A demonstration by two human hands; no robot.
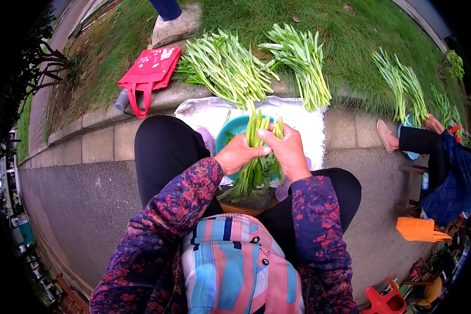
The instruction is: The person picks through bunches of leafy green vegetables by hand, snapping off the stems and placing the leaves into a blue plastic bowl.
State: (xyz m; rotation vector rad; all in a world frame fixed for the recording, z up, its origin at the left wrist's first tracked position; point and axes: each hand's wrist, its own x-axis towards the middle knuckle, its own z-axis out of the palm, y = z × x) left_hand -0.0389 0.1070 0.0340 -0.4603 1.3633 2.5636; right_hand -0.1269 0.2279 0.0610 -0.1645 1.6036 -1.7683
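Note:
My left hand (239, 153) is closed round a bunch of leafy green vegetable stems (256, 128), its thumb laid across them. Pale stem ends point away from me, while the leaves hang down toward my lap. Close against it, my right hand (287, 149) grips a smaller part of the greens, a few stem ends showing above its fingers. Both hands are over a turquoise basin (226, 135), which they partly hide. Some loose leaves lie in the basin. It rests on a white cloth (311, 123) between my feet.
Beyond the cloth, a large pile of greens (222, 65) and a smaller one (301, 65) lie along the kerb and grass. A red bag (154, 67) sits at the left by a grey bottle (122, 99). Another person (445, 167) works at the right, near an orange bag (418, 229) and a red stool (386, 301).

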